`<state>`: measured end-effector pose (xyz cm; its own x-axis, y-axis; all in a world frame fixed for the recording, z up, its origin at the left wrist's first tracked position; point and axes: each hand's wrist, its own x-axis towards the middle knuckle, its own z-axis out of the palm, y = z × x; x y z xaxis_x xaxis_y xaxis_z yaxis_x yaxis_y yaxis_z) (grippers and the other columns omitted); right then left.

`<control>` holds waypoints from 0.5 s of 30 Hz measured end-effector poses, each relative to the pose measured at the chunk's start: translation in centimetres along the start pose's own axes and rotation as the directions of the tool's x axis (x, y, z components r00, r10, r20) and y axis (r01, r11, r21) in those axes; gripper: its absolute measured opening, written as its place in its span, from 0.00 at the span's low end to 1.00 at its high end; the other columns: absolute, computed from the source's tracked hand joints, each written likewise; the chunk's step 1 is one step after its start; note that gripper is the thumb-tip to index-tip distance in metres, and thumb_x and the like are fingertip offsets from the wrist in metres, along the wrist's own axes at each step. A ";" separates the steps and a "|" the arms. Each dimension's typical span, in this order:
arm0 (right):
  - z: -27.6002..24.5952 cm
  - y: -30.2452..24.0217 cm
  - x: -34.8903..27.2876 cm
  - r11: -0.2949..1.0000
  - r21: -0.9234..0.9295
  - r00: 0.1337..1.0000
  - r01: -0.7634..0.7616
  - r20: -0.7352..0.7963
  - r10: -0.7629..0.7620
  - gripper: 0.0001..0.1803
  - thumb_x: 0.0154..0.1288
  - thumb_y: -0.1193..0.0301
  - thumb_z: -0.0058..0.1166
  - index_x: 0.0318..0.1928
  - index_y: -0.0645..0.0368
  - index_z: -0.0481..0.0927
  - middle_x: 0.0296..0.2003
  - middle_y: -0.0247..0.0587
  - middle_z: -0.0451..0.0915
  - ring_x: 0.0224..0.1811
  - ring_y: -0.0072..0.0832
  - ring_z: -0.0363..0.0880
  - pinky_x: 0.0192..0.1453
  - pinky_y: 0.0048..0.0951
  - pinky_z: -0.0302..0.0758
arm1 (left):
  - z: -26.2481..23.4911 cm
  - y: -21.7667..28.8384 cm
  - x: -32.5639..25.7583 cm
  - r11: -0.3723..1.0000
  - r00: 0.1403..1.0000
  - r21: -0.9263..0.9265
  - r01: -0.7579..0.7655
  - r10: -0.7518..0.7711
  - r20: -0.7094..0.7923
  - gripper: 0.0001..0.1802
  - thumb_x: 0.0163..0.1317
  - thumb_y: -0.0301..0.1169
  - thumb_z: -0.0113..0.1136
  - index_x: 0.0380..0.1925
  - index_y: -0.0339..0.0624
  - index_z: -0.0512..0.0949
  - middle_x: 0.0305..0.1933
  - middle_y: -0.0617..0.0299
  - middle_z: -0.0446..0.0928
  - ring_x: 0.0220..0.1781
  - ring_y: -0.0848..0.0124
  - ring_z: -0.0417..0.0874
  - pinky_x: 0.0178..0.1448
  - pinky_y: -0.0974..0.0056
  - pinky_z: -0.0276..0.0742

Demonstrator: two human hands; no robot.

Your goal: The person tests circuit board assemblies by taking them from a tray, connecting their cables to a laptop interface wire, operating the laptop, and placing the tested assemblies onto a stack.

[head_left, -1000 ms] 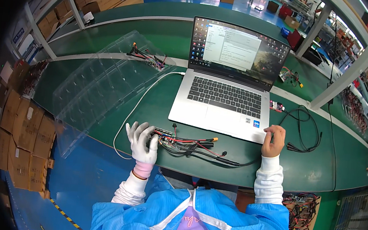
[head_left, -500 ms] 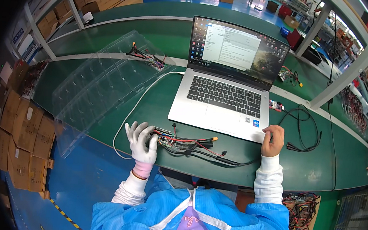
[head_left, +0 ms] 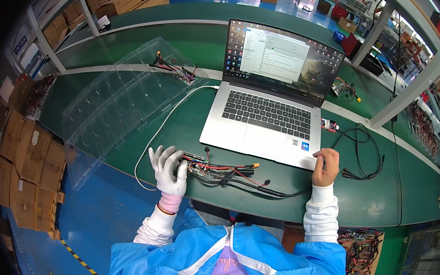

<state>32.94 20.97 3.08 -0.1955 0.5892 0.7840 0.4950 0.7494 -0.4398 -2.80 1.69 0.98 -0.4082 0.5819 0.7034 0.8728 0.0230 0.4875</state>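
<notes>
Here the gloved left hand [head_left: 168,168] lies flat, grip released, on a wire-tangled circuit board [head_left: 211,168]; the right hand [head_left: 326,167] is clenched.

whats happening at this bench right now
A person in a blue coat sits at a green bench. The gloved left hand rests on a small circuit board with red and black wires at the bench's near edge. The bare right hand is at the front right corner of an open laptop, whose screen is on. A clear plastic tray lies to the left, and a black cable to the right.
</notes>
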 end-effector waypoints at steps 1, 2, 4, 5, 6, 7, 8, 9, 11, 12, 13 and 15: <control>0.0 0.0 0.0 1.000 0.000 1.000 -0.001 0.000 0.001 0.07 0.55 0.85 0.50 0.30 0.62 0.79 0.29 0.43 0.79 0.40 0.40 0.76 0.46 0.35 0.74 | 0.0 0.0 0.0 1.000 1.000 0.002 0.000 0.000 0.000 0.13 0.57 0.32 0.64 0.42 0.45 0.82 0.51 0.57 0.78 0.66 0.51 0.69 0.79 0.40 0.46; 0.0 0.0 0.0 1.000 0.001 1.000 0.003 0.002 -0.003 0.06 0.55 0.85 0.50 0.30 0.62 0.79 0.29 0.43 0.79 0.40 0.40 0.76 0.46 0.35 0.74 | 0.0 0.0 0.0 1.000 1.000 0.002 0.000 0.000 0.001 0.13 0.57 0.32 0.64 0.42 0.45 0.82 0.51 0.57 0.78 0.66 0.51 0.69 0.79 0.40 0.46; 0.0 0.0 0.0 1.000 0.004 1.000 0.011 0.005 -0.011 0.06 0.55 0.85 0.50 0.30 0.62 0.79 0.29 0.43 0.79 0.40 0.40 0.76 0.46 0.35 0.74 | 0.0 -0.1 0.0 1.000 1.000 0.005 0.007 -0.007 0.003 0.12 0.57 0.32 0.64 0.42 0.45 0.82 0.51 0.57 0.78 0.66 0.51 0.69 0.79 0.40 0.46; 0.0 0.0 0.0 1.000 0.003 1.000 0.010 0.004 -0.010 0.06 0.55 0.85 0.50 0.30 0.62 0.79 0.29 0.43 0.79 0.40 0.40 0.76 0.46 0.35 0.74 | 0.0 0.0 0.0 1.000 1.000 0.005 0.010 -0.010 0.004 0.12 0.57 0.32 0.64 0.42 0.45 0.82 0.51 0.57 0.78 0.66 0.51 0.69 0.79 0.40 0.46; 0.0 0.0 0.0 1.000 0.001 1.000 0.007 0.004 -0.007 0.06 0.56 0.84 0.50 0.30 0.62 0.79 0.29 0.43 0.79 0.40 0.40 0.76 0.46 0.35 0.73 | 0.1 0.0 -0.1 1.000 1.000 0.004 0.009 -0.009 0.005 0.12 0.57 0.32 0.64 0.42 0.45 0.82 0.51 0.57 0.78 0.66 0.51 0.69 0.79 0.40 0.46; 0.0 0.0 0.0 1.000 -0.001 1.000 0.005 0.004 -0.005 0.06 0.56 0.84 0.50 0.29 0.62 0.79 0.29 0.43 0.79 0.40 0.40 0.76 0.46 0.35 0.73 | 0.1 0.0 -0.1 1.000 1.000 0.004 0.009 -0.009 0.005 0.12 0.57 0.33 0.64 0.42 0.45 0.82 0.51 0.57 0.78 0.66 0.51 0.69 0.79 0.40 0.46; 0.0 0.0 0.0 1.000 -0.003 1.000 0.002 0.004 -0.002 0.06 0.56 0.84 0.50 0.29 0.62 0.79 0.29 0.43 0.79 0.40 0.40 0.76 0.46 0.35 0.73 | 0.1 -0.1 -0.1 1.000 1.000 0.004 0.008 -0.008 0.006 0.12 0.57 0.33 0.64 0.42 0.44 0.82 0.51 0.57 0.78 0.66 0.51 0.69 0.78 0.40 0.46; 0.0 0.0 0.0 1.000 -0.004 1.000 0.000 0.003 0.000 0.06 0.56 0.84 0.50 0.29 0.62 0.79 0.29 0.43 0.79 0.40 0.40 0.76 0.46 0.35 0.73 | 0.1 -0.1 -0.1 1.000 1.000 0.004 0.008 -0.008 0.006 0.12 0.57 0.33 0.64 0.42 0.44 0.82 0.51 0.57 0.78 0.66 0.51 0.69 0.78 0.40 0.46; 0.0 0.0 0.0 1.000 -0.004 1.000 0.010 0.002 -0.010 0.06 0.56 0.84 0.50 0.29 0.62 0.79 0.29 0.42 0.79 0.40 0.40 0.76 0.45 0.35 0.73 | 0.1 -0.2 -0.1 1.000 1.000 0.005 0.004 -0.004 0.009 0.12 0.57 0.33 0.64 0.42 0.44 0.82 0.51 0.57 0.78 0.66 0.51 0.69 0.78 0.40 0.46; 0.1 0.0 0.0 1.000 -0.003 1.000 0.014 0.001 -0.014 0.06 0.56 0.84 0.50 0.29 0.62 0.79 0.29 0.42 0.79 0.40 0.40 0.76 0.45 0.35 0.73 | 0.1 -0.2 -0.1 1.000 1.000 0.006 0.002 -0.002 0.011 0.12 0.57 0.33 0.63 0.42 0.44 0.82 0.51 0.57 0.78 0.66 0.51 0.69 0.79 0.40 0.46; 0.1 0.0 0.0 1.000 -0.004 1.000 0.013 0.001 -0.013 0.06 0.56 0.84 0.50 0.29 0.62 0.79 0.29 0.42 0.79 0.40 0.40 0.76 0.45 0.35 0.73 | 0.1 -0.2 -0.1 1.000 1.000 0.008 0.000 0.000 0.013 0.12 0.58 0.33 0.63 0.42 0.44 0.82 0.51 0.57 0.78 0.66 0.51 0.69 0.79 0.40 0.46; 0.0 -0.1 0.0 1.000 0.001 1.000 0.005 0.004 -0.005 0.06 0.56 0.84 0.50 0.29 0.62 0.79 0.29 0.42 0.79 0.39 0.40 0.76 0.45 0.35 0.73 | 0.1 -0.2 -0.1 1.000 1.000 0.007 0.001 -0.001 0.013 0.12 0.58 0.33 0.63 0.42 0.44 0.82 0.51 0.57 0.78 0.66 0.50 0.69 0.79 0.40 0.46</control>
<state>32.88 20.96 3.10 -0.2015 0.5864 0.7846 0.4929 0.7529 -0.4361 -2.88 1.70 0.77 -0.4058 0.5921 0.6963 0.8741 0.0289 0.4848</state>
